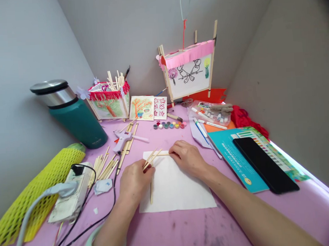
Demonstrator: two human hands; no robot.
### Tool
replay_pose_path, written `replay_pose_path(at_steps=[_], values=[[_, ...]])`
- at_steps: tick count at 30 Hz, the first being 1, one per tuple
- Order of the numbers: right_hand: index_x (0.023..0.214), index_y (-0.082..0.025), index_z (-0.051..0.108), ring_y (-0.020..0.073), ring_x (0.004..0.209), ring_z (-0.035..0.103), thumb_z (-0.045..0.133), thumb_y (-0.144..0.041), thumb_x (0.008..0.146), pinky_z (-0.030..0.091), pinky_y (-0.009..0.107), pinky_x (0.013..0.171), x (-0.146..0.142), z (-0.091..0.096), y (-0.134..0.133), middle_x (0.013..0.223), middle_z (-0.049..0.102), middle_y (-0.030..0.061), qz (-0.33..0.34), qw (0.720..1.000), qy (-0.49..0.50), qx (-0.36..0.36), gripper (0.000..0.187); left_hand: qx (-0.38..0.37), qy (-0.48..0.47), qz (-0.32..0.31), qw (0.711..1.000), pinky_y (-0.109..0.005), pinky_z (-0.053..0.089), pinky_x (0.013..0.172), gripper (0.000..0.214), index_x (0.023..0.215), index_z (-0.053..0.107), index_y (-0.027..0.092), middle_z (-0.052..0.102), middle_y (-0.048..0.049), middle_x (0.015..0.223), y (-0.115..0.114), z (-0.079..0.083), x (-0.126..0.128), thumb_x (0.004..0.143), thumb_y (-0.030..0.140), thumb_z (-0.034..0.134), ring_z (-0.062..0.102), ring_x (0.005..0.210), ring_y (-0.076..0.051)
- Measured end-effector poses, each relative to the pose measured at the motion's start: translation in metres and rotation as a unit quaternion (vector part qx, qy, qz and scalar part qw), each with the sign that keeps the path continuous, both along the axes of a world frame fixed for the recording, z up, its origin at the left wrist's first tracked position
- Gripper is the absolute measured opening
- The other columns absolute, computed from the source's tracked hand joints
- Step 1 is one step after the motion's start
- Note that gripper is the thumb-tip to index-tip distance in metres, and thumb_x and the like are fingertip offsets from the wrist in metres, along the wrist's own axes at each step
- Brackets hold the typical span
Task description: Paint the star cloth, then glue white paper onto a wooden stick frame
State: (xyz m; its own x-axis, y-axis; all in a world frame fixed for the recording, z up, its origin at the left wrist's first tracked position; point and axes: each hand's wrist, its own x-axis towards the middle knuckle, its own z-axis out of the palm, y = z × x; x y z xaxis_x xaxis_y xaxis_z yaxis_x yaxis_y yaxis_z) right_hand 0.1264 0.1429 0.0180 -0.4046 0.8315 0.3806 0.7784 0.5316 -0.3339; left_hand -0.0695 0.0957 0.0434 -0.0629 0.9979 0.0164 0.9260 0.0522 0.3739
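A sheet of white paper (182, 188) lies on the table in front of me. My left hand (136, 180) rests at its left edge, closed around a couple of thin wooden sticks (154, 157) that point up and to the right. Beneath that hand, another wooden stick (151, 192) runs down along the paper's left side. A further stick (163, 154) lies level along the top edge, and my right hand (187, 158) pinches its right end with bent fingers. Whether the two sticks on the paper touch at the corner is hidden by my left hand.
A glue gun (123, 139), loose sticks (106, 167) and a power strip (71, 195) with cords lie left, near a green tumbler (75, 117). Paint pots (170, 125) and paper lanterns (190, 71) are behind. A black phone (264, 165) lies on a blue book (236, 159) at right.
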Motion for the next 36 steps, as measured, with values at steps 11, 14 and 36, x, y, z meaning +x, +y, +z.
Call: replay_pose_path(at_steps=[11, 14, 36], values=[[0.081, -0.018, 0.064, 0.0154, 0.081, 0.054, 0.055, -0.016, 0.085, 0.04, 0.027, 0.073, 0.0, 0.001, 0.0, 0.081, 0.062, 0.0035, -0.001, 1.0, 0.003, -0.001, 0.01, 0.007, -0.014, 0.001, 1.0, -0.025, 0.026, 0.054, 0.018, 0.061, 0.052, 0.023, 0.061, 0.0007, 0.061, 0.002, -0.002, -0.001, 0.076, 0.034, 0.052, 0.053, 0.058, -0.015], [0.081, -0.018, 0.065, 0.0155, 0.081, 0.054, 0.055, -0.016, 0.085, 0.04, 0.027, 0.074, 0.0, 0.001, 0.0, 0.081, 0.062, 0.0036, 0.001, 1.0, 0.003, -0.003, 0.01, 0.007, -0.016, 0.002, 1.0, -0.025, 0.027, 0.054, 0.018, 0.061, 0.052, 0.023, 0.061, 0.001, 0.061, 0.002, -0.003, -0.001, 0.075, 0.034, 0.052, 0.052, 0.057, -0.015], [0.103, -0.021, 0.064, 0.0149, 0.082, 0.058, 0.045, -0.023, 0.092, 0.042, 0.027, 0.074, -0.013, 0.019, -0.022, 0.09, 0.066, 0.0055, 0.112, 0.981, 0.079, 0.135, 0.021, 0.049, -0.176, -0.1, 0.978, -0.022, 0.034, 0.057, 0.02, 0.074, 0.059, 0.02, 0.061, 0.0026, 0.068, -0.002, 0.0, 0.002, 0.081, 0.038, 0.053, 0.051, 0.061, -0.012]])
